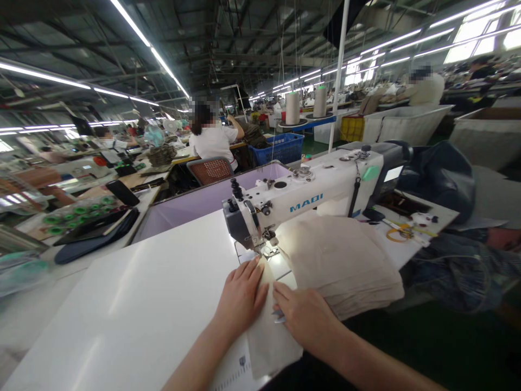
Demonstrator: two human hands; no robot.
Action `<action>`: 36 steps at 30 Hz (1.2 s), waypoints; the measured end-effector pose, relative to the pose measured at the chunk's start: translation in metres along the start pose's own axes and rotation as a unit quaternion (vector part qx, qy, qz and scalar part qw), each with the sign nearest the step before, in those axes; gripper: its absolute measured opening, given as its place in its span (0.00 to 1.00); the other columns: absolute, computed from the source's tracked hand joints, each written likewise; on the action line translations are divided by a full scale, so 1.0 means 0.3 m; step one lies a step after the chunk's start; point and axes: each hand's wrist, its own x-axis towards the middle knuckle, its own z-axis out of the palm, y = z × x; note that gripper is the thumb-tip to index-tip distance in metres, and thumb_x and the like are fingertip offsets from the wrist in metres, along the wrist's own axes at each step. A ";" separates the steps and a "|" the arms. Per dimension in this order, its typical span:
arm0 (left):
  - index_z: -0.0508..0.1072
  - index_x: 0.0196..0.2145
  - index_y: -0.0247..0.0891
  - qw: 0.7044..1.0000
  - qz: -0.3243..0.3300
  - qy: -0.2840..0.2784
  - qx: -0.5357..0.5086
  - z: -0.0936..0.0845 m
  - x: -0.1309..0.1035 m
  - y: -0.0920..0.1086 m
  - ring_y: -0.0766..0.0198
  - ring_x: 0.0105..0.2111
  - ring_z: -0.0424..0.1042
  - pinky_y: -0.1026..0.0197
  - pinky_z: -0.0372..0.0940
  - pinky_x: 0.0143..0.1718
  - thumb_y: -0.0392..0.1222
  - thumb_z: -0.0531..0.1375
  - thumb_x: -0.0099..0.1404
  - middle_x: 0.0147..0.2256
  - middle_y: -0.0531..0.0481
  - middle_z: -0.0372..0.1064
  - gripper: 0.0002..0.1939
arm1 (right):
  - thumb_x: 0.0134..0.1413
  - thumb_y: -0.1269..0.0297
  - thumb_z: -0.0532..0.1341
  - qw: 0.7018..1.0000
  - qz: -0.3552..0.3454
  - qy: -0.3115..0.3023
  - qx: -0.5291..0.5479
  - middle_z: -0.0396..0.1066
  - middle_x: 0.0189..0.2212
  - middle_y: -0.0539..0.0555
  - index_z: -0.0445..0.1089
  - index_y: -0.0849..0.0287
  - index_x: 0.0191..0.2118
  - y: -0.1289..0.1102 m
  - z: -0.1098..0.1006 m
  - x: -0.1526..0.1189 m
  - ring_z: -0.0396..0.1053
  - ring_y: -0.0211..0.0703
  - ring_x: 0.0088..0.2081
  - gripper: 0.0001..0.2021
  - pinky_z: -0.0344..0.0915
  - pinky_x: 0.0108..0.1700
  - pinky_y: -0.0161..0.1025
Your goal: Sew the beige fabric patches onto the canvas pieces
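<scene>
My left hand [243, 292] lies flat on a narrow beige fabric piece [273, 345], fingers stretched toward the presser foot [269, 251] of a white sewing machine [313, 190]. The fabric runs from under the foot area down to the table's front edge. On its right edge, my right hand [306, 314] is closed, fingers curled. A small pointed grey metal tool [278, 314] sticks out below those fingers; its exact kind is partly hidden. Right of the needle, a stack of beige fabric pieces [345, 260] rests on the table under the machine arm.
White tabletop [134, 304] extends left. Yellow-handled scissors [401, 233] lie at the right end. Behind stand a lilac-lined bin [195, 209], thread cones [292, 108] and a blue crate [279, 147]. A co-worker in white [215, 138] sits beyond; dark cloth [448, 271] hangs at right.
</scene>
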 end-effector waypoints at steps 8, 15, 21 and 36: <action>0.69 0.60 0.37 1.000 0.014 0.000 0.004 -0.003 0.002 -0.006 0.46 0.62 0.65 0.43 0.65 0.61 0.46 0.54 0.73 0.62 0.39 0.67 0.22 | 0.64 0.72 0.61 1.000 -0.008 -0.013 0.001 0.75 0.43 0.56 0.72 0.63 0.46 0.016 0.005 0.025 0.72 0.44 0.29 0.07 0.62 0.26 0.40; 0.70 0.60 0.38 0.996 0.077 -0.038 -0.015 -0.044 -0.078 0.038 0.49 0.59 0.69 0.47 0.71 0.58 0.42 0.53 0.73 0.60 0.41 0.69 0.20 | 0.63 0.73 0.61 1.000 -0.018 0.007 -0.023 0.75 0.44 0.58 0.72 0.63 0.47 0.017 0.014 0.003 0.72 0.43 0.30 0.08 0.60 0.24 0.40; 0.71 0.59 0.37 0.996 0.087 -0.026 -0.002 -0.049 -0.074 0.034 0.48 0.58 0.70 0.46 0.71 0.58 0.43 0.53 0.74 0.59 0.40 0.70 0.20 | 0.61 0.75 0.60 0.999 -0.014 -0.012 -0.041 0.75 0.45 0.59 0.72 0.64 0.47 0.022 0.002 0.029 0.71 0.42 0.27 0.10 0.59 0.22 0.40; 0.74 0.52 0.34 0.996 0.091 0.004 0.001 -0.052 0.014 -0.047 0.47 0.55 0.73 0.47 0.72 0.55 0.40 0.56 0.70 0.55 0.38 0.73 0.16 | 0.65 0.73 0.58 0.998 0.016 -0.062 0.003 0.75 0.42 0.57 0.72 0.62 0.44 0.054 -0.072 0.156 0.76 0.45 0.35 0.06 0.66 0.31 0.37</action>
